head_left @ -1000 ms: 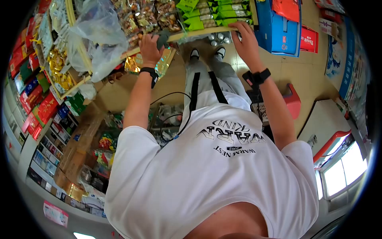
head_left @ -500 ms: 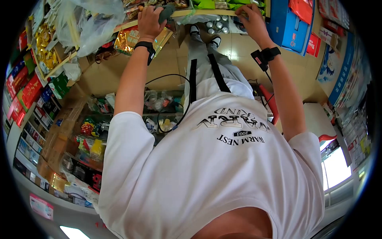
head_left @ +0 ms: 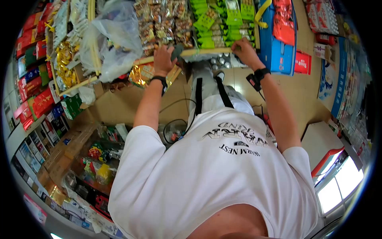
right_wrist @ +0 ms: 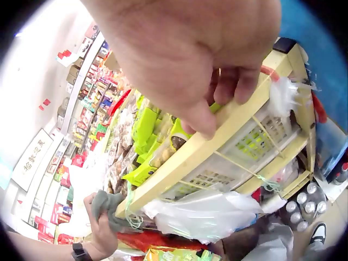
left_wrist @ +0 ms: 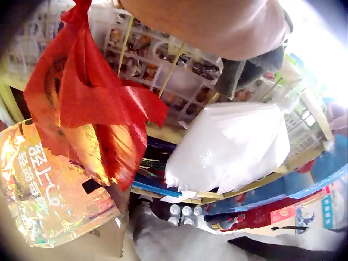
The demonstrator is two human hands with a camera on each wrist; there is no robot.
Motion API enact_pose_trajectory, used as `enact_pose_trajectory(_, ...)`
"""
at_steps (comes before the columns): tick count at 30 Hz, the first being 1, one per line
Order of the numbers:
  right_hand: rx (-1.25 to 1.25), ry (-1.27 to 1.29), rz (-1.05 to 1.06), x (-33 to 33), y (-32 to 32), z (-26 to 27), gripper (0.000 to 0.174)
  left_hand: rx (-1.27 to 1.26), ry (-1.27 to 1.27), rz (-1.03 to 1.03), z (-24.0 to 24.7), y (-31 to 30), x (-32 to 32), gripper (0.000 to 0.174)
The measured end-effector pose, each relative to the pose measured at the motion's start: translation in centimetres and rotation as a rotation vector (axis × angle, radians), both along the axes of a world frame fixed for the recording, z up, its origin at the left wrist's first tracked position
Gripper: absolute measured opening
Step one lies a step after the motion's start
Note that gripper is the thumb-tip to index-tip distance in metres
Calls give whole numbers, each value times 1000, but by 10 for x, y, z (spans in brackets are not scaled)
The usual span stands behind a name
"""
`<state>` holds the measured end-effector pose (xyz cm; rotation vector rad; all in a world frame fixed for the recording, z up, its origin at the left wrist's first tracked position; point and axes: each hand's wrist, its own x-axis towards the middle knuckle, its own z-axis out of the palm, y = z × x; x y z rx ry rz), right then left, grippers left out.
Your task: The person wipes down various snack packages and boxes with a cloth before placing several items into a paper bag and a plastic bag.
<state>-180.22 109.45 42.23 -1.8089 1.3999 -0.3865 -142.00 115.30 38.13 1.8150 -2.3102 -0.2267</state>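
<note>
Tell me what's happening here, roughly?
A person stands at a display of packaged snacks. Their left hand holds a grey cloth at the pale front rail, by clear packs of brown snacks. Their right hand is at the same rail, fingers curled, by the green packets; whether it grips the rail is unclear. A red bag and a white plastic bag hang in front.
</note>
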Motion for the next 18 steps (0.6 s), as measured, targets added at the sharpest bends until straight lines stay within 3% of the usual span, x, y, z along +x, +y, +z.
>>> enact_pose_trajectory(5, -24, 2, -52, 5, 4, -3, 13, 80, -17, -8, 3, 1, 2, 52)
enact_pose_trajectory(10, -66, 64, -114, 13, 10, 6, 14, 24, 242, -48, 11, -4, 5, 52)
enact_pose_trajectory(13, 57, 79, -113, 9, -6, 15, 11, 159, 381, -42, 32, -20, 5, 51)
enact_pose_trajectory(15, 407, -89, -157, 5, -22, 20, 13, 199, 531, -126, 61, -39, 8, 49)
enact_pose_trajectory(16, 507, -154, -166, 5, -35, 33, 22, 187, 512, -128, 82, -54, 6, 48)
enact_pose_trajectory(18, 518, -145, -160, 11, -70, 67, 26, 119, 528, -121, 97, -91, 7, 48)
